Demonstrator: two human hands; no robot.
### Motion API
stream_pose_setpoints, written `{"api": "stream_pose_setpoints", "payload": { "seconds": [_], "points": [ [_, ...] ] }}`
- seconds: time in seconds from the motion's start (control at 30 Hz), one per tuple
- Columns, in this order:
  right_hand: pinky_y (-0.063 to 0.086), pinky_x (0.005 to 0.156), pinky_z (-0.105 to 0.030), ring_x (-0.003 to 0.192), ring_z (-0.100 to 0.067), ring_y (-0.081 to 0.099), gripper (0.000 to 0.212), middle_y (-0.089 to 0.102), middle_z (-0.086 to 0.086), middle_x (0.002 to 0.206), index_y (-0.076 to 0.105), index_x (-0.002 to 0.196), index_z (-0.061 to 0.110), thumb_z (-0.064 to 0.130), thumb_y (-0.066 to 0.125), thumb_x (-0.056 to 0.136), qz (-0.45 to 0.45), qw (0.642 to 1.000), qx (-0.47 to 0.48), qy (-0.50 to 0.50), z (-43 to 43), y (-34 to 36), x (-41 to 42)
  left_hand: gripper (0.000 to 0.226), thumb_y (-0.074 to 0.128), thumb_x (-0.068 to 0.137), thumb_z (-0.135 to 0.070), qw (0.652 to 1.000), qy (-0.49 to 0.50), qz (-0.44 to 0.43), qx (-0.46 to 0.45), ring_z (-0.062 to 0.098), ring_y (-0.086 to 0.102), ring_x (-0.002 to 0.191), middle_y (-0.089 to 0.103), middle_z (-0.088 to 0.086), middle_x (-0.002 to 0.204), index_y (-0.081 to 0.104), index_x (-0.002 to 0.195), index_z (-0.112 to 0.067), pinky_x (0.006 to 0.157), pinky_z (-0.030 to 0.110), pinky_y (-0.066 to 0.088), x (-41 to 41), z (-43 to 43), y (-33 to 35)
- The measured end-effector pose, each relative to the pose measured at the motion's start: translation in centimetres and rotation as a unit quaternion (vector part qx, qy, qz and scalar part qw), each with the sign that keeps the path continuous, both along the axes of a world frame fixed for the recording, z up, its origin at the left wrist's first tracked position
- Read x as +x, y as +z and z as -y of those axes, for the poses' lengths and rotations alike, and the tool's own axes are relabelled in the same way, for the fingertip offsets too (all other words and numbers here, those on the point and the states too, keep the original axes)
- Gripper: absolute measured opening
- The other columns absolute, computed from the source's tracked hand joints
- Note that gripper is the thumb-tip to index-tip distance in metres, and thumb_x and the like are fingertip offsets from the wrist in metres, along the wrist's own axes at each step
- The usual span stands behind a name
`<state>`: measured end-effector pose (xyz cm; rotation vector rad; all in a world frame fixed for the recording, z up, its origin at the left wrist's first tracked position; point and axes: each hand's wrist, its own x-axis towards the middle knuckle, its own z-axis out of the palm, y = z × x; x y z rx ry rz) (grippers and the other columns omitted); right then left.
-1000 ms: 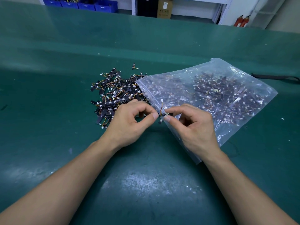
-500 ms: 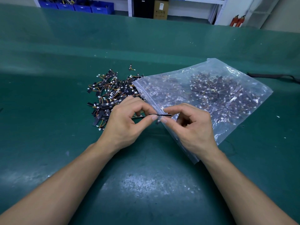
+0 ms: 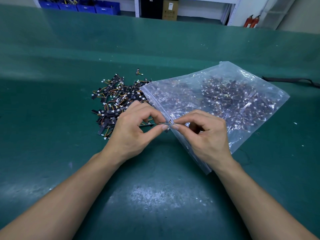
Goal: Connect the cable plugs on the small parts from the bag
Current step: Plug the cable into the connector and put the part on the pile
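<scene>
Just one part [image 3: 165, 124] between left hand [image 3: 133, 129], right hand [image 3: 207, 135]; one bag [image 3: 242, 135].

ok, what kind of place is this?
Probably an electronics assembly workshop: a green bench mat, a clear bag and a loose pile of small wired parts, and blue parts bins by shelving behind.

Nothing can be read. The cardboard box [image 3: 170, 10] at the back carries a white label and dark print, both blurred; the small labels on the blue bins [image 3: 86, 8] are illegible.
</scene>
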<state>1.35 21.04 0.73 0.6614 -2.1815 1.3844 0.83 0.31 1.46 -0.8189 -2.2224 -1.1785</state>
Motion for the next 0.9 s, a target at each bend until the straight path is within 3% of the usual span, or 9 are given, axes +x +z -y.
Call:
{"api": "stream_pose_setpoints", "payload": {
  "seconds": [0.23,0.53,0.7,0.9],
  "points": [
    [0.038,0.055,-0.015,0.052,-0.013,0.051,0.01,0.069,0.011,0.077,0.078,0.088,0.019,0.018,0.085,0.08,0.014,1.0,0.0,-0.02,0.2,0.21,0.32,0.007,0.075,0.088,-0.013,0.999,0.015,-0.03,-0.037,0.02,0.053,0.08,0.065,-0.004,0.084,0.069,0.085,-0.012,0.078,0.022,0.036,-0.11,0.03,-0.01],
    [0.036,0.057,-0.013,0.054,-0.01,0.05,0.007,0.068,0.008,0.075,0.077,0.082,0.016,0.018,0.084,0.082,0.021,1.0,0.01,-0.012,0.26,0.26,0.28,0.011,0.075,0.088,-0.022,0.999,0.008,-0.019,-0.029,0.02,0.055,0.081,0.066,-0.005,0.084,0.07,0.085,-0.013,0.077,0.03,0.042,0.02,0.09,0.11],
    [0.039,0.055,-0.016,0.052,-0.013,0.051,0.011,0.069,0.012,0.075,0.077,0.086,0.025,0.02,0.085,0.08,0.04,0.999,-0.004,-0.025,0.54,0.22,0.43,0.01,0.074,0.088,-0.018,0.999,0.011,-0.017,-0.034,0.019,0.054,0.08,0.066,-0.004,0.081,0.07,0.082,-0.013,0.077,0.027,0.041,-0.07,0.17,0.04],
    [0.035,0.057,-0.011,0.053,-0.008,0.049,0.007,0.068,0.012,0.074,0.078,0.081,0.014,0.018,0.083,0.082,0.048,0.998,0.02,-0.026,0.43,0.37,0.45,0.009,0.077,0.085,-0.018,1.0,0.012,-0.004,-0.026,0.019,0.054,0.08,0.067,-0.005,0.082,0.07,0.084,-0.013,0.075,0.026,0.041,0.06,0.24,0.08]
  ]
}}
